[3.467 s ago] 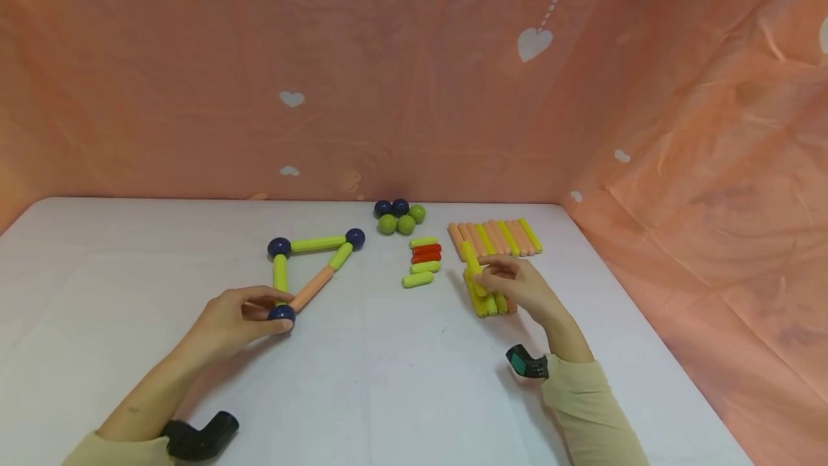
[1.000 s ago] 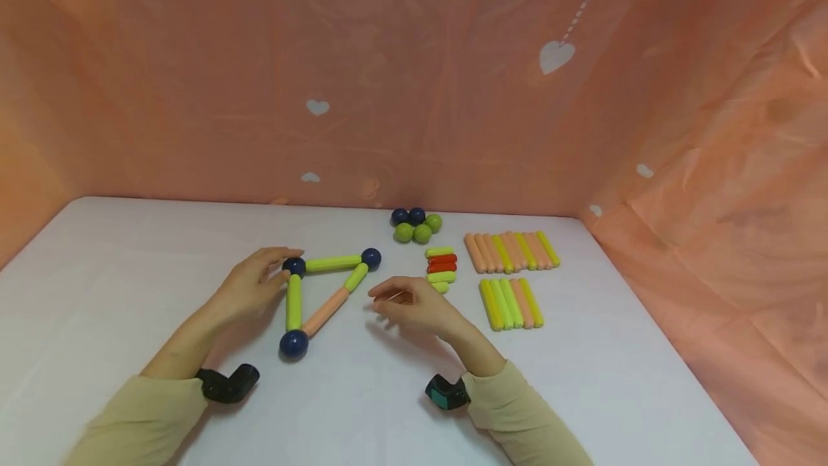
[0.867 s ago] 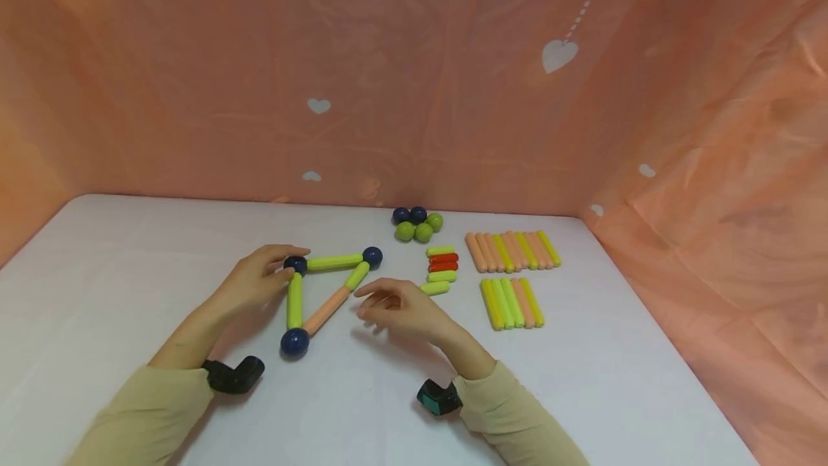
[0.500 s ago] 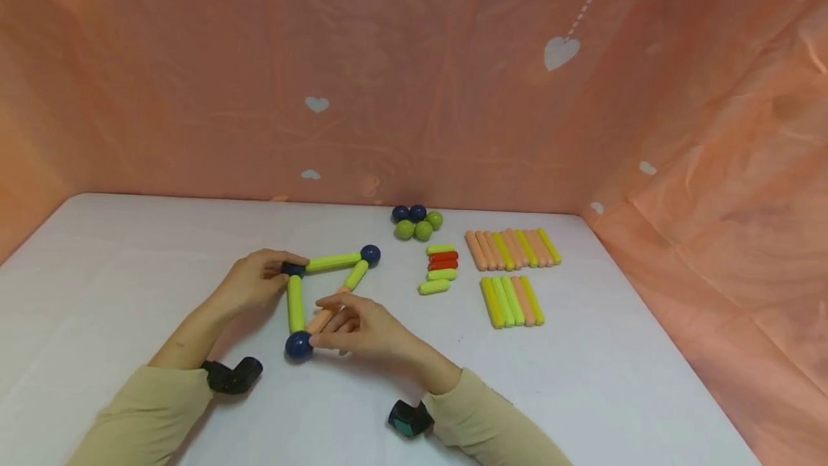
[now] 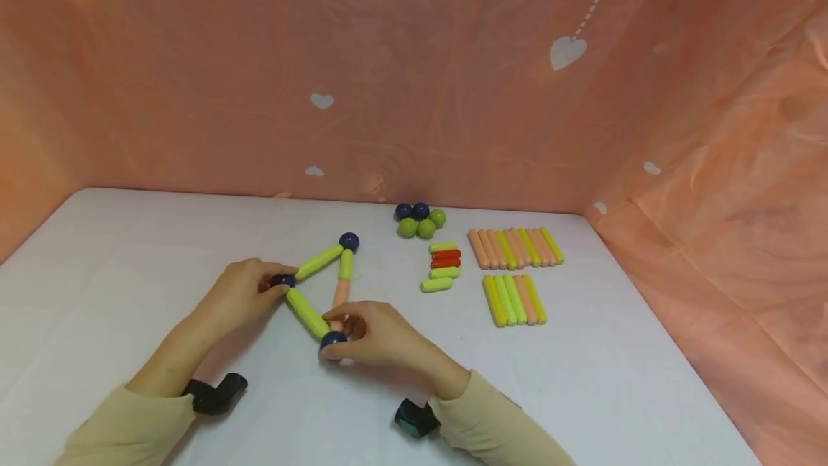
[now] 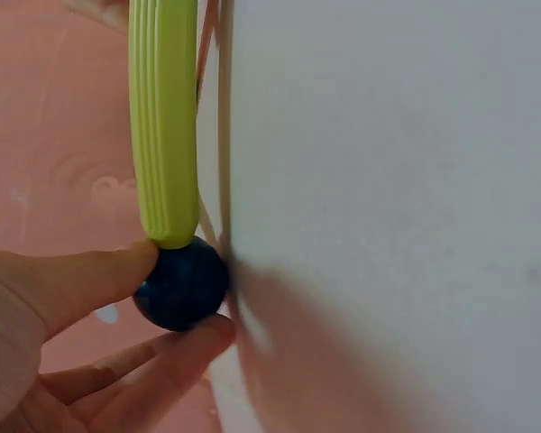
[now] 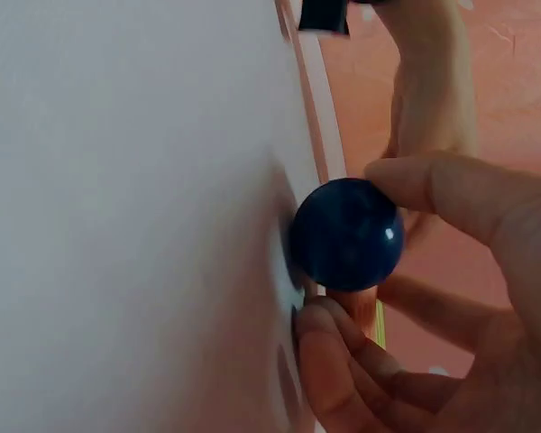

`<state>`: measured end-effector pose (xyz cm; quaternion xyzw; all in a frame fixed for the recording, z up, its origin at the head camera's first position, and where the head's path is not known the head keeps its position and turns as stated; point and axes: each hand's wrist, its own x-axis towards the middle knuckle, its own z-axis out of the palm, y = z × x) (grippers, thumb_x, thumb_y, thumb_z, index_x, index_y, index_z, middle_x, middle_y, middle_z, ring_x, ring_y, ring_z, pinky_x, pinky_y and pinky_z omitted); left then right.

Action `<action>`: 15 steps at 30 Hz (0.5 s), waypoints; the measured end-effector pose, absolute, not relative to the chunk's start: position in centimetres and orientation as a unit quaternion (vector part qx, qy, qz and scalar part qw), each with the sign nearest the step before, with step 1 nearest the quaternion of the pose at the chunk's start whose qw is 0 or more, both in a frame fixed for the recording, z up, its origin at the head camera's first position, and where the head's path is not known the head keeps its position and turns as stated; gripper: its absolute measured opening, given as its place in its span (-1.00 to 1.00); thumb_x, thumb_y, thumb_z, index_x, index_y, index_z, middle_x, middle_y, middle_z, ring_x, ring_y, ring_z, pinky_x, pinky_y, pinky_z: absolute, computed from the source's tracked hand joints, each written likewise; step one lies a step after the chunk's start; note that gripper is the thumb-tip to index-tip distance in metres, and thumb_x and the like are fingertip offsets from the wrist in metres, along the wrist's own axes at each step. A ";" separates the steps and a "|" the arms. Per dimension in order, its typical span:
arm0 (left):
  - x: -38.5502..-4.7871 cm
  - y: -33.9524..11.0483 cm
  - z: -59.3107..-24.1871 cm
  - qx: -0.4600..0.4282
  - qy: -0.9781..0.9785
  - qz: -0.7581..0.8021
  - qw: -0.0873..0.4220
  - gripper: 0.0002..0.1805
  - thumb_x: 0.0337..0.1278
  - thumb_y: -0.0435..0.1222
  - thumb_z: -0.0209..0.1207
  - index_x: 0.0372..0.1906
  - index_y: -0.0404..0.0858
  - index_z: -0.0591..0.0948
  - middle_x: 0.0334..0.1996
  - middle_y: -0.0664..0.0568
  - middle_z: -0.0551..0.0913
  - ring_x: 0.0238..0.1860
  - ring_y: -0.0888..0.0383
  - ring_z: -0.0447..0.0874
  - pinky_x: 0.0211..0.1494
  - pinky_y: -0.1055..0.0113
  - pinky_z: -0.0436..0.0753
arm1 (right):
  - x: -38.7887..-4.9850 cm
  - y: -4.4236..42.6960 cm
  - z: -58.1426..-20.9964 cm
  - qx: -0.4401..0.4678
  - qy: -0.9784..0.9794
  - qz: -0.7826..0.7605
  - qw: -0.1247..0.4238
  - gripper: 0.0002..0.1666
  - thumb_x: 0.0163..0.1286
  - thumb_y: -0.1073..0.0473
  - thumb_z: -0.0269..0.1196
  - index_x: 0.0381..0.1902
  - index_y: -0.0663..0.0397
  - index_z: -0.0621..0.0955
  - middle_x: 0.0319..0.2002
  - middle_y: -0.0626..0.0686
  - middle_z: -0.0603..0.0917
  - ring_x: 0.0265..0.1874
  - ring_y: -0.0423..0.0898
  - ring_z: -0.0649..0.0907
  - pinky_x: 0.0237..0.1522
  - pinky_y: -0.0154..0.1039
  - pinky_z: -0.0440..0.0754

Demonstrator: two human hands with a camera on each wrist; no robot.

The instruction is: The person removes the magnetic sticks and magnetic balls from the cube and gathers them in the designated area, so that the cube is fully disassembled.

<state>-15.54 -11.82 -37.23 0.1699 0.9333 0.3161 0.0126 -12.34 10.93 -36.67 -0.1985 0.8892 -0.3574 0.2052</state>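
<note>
On the white table [image 5: 414, 394] lies a triangle of rods and dark blue balls. My left hand [image 5: 236, 293] pinches the left ball [image 6: 182, 287] between thumb and fingers. My right hand [image 5: 382, 336] grips the near ball [image 7: 347, 234] with thumb and fingers. A yellow-green rod [image 5: 307, 313] joins these two balls. Another yellow-green rod [image 5: 319, 262] runs from the left ball to the far ball [image 5: 349, 241]. The third side is a short green rod [image 5: 346, 263] end to end with a peach rod [image 5: 342, 292], whose near end is partly hidden by my right fingers.
Loose blue and green balls [image 5: 407, 227] cluster at the back. Short green and red rods [image 5: 445, 263] lie in front of them. Two rows of longer rods, a back row [image 5: 515, 247] and a nearer row [image 5: 514, 300], stand to the right. An orange curtain [image 5: 414, 78] hangs behind.
My right hand laid a yellow rod in the nearer row, came left and took hold of the near ball. The triangle has turned: its near ball swung right, its far ball left.
</note>
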 end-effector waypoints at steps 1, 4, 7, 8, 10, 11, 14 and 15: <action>-15.3 -11.7 -37.1 0.167 0.938 0.304 0.016 -0.67 0.13 -0.39 0.24 0.03 -0.39 0.63 -0.36 -0.15 0.64 -0.35 0.00 0.54 -0.29 0.13 0.55 | -12.4 11.3 -36.6 -0.197 0.890 -0.356 0.208 -0.51 0.16 0.08 0.41 0.07 -0.01 0.63 -0.37 -0.14 0.59 -0.41 -0.31 0.50 -0.34 -0.46 0.47; -14.5 -11.4 -36.8 0.162 0.949 0.268 0.026 -0.63 0.13 -0.35 0.26 0.05 -0.40 0.61 -0.27 -0.22 0.67 -0.23 -0.13 0.60 -0.18 -0.01 0.58 | -12.6 12.4 -36.6 -0.199 0.892 -0.354 0.201 -0.55 0.19 0.17 0.37 0.07 0.00 0.64 -0.28 -0.10 0.63 -0.35 -0.27 0.51 -0.30 -0.44 0.49; -13.8 -11.0 -36.5 0.170 0.955 0.242 0.027 -0.62 0.09 -0.34 0.29 0.03 -0.41 0.61 -0.15 -0.28 0.68 -0.10 -0.22 0.63 -0.07 -0.13 0.57 | -12.9 13.6 -36.6 -0.199 0.894 -0.357 0.182 -0.58 0.20 0.23 0.33 0.06 0.01 0.65 -0.19 -0.02 0.65 -0.31 -0.21 0.51 -0.28 -0.41 0.50; -13.6 -10.9 -36.5 0.176 0.954 0.240 0.029 -0.62 0.07 -0.34 0.30 0.01 -0.42 0.61 -0.20 -0.26 0.69 -0.16 -0.19 0.64 -0.12 -0.08 0.59 | -12.9 14.0 -36.6 -0.200 0.896 -0.357 0.173 -0.59 0.20 0.24 0.32 0.05 0.01 0.66 -0.17 0.00 0.65 -0.30 -0.20 0.51 -0.27 -0.40 0.50; -13.3 -10.6 -36.4 0.180 0.953 0.241 0.038 -0.64 0.06 -0.34 0.31 -0.02 -0.42 0.61 -0.34 -0.17 0.69 -0.32 -0.06 0.62 -0.26 0.05 0.60 | -13.1 14.8 -36.7 -0.199 0.899 -0.358 0.155 -0.61 0.21 0.26 0.30 0.03 0.02 0.67 -0.13 0.03 0.66 -0.27 -0.17 0.52 -0.23 -0.37 0.51; -13.2 -10.5 -36.4 0.181 0.952 0.244 0.042 -0.64 0.06 -0.34 0.32 -0.04 -0.42 0.61 -0.41 -0.11 0.67 -0.39 0.01 0.59 -0.33 0.12 0.57 | -13.2 15.1 -36.8 -0.196 0.900 -0.360 0.149 -0.62 0.22 0.27 0.29 0.02 0.02 0.68 -0.12 0.04 0.66 -0.25 -0.16 0.53 -0.21 -0.35 0.52; -12.7 -10.1 -36.3 0.175 0.949 0.255 0.059 -0.66 0.06 -0.32 0.33 -0.06 -0.41 0.61 -0.54 0.03 0.58 -0.50 0.16 0.45 -0.45 0.28 0.46 | -13.4 15.9 -36.9 -0.190 0.901 -0.366 0.135 -0.66 0.23 0.29 0.28 -0.01 0.02 0.69 -0.09 0.05 0.67 -0.21 -0.14 0.55 -0.15 -0.29 0.54; -12.6 -10.0 -36.3 0.174 0.948 0.258 0.062 -0.66 0.06 -0.32 0.33 -0.07 -0.41 0.61 -0.56 0.05 0.56 -0.51 0.17 0.44 -0.46 0.29 0.44 | -13.5 16.0 -36.9 -0.189 0.900 -0.369 0.132 -0.67 0.24 0.29 0.28 -0.02 0.03 0.69 -0.08 0.05 0.67 -0.20 -0.13 0.56 -0.13 -0.28 0.54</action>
